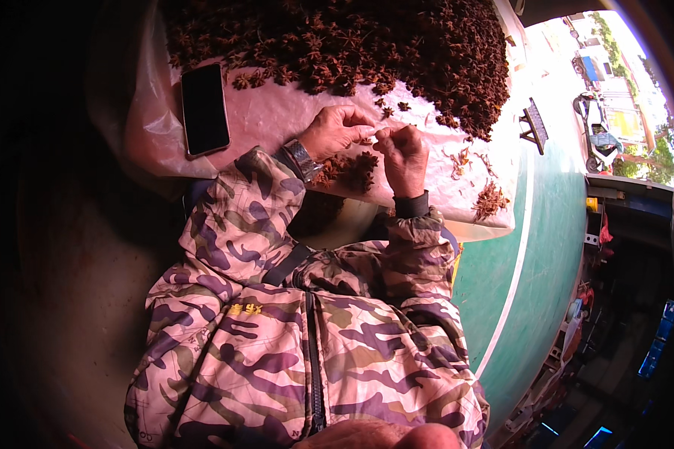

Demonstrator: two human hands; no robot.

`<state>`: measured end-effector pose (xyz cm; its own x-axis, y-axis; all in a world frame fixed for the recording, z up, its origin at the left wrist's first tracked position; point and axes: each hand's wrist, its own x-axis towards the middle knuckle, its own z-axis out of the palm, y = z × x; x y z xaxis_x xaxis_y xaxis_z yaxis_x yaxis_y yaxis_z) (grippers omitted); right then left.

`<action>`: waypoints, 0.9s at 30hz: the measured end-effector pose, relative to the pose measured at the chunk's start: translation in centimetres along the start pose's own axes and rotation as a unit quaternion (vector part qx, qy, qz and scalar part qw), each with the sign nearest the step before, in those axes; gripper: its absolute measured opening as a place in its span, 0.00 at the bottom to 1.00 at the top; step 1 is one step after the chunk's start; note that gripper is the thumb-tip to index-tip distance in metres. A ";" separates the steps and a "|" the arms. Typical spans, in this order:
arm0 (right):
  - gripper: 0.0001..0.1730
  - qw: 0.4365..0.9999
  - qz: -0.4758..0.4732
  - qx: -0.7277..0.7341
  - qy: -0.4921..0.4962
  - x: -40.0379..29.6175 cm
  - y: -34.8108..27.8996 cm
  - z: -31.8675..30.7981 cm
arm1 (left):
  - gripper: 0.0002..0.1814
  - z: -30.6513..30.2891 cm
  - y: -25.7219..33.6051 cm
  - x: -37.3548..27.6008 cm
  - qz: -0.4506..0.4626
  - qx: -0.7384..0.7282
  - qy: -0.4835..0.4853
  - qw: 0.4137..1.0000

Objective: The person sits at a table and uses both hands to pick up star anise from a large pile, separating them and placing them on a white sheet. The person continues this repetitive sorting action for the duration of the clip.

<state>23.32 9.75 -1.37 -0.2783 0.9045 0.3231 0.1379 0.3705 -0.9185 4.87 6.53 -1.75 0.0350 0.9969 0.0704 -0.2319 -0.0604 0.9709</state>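
My left hand (pixel 337 133) and my right hand (pixel 404 159) meet fingertip to fingertip above a plastic-covered table (pixel 281 106). Thumb and forefinger of the left are close together, while the right hand's fingers are curled in against its thumb. Whether a small piece sits between the fingertips is too small to tell. Beyond them spreads a large heap of dried star anise (pixel 337 45). A small pile of star anise (pixel 365 168) lies near the table's front edge, just below my hands. Loose stars (pixel 388 112) are scattered between the hands and the heap.
A smartphone (pixel 205 109) with a dark screen lies left of my hands. Broken bits and stems (pixel 490 201) form a little pile at the right front corner. Right of the table are a green floor (pixel 545 224) with a white line, a small bench (pixel 533 126) and a parked scooter (pixel 598 134).
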 end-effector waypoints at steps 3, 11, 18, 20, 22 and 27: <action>0.11 0.997 0.000 -0.051 -0.050 -1.4 -1.3 -1.5 | 0.08 -1.3 0.0 0.3 -0.029 -0.146 -0.002 0.989; 0.16 0.834 0.093 -0.532 0.112 -0.9 1.4 -14.1 | 0.12 1.4 0.5 -1.0 0.187 0.416 0.049 0.889; 0.27 0.919 -0.015 -0.393 0.039 2.1 1.8 -6.8 | 0.13 1.3 0.3 -1.7 0.203 0.451 -0.032 0.868; 0.24 0.911 -0.048 -0.408 0.017 1.3 2.6 -4.6 | 0.12 1.2 0.6 -1.7 0.206 0.426 -0.012 0.881; 0.21 0.924 -0.062 -0.378 0.003 -0.7 1.4 -2.5 | 0.11 0.8 0.7 -1.7 0.201 0.424 0.022 0.883; 0.13 0.974 0.061 -0.216 -0.032 -1.2 -2.3 -0.9 | 0.08 -0.1 0.2 -1.5 0.198 0.441 0.100 0.869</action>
<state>24.18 8.06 0.54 -0.2920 0.9372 0.1906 0.5559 0.3285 -0.7636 4.67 5.01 -1.66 -0.0682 0.8722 0.4843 0.6522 -0.3284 0.6833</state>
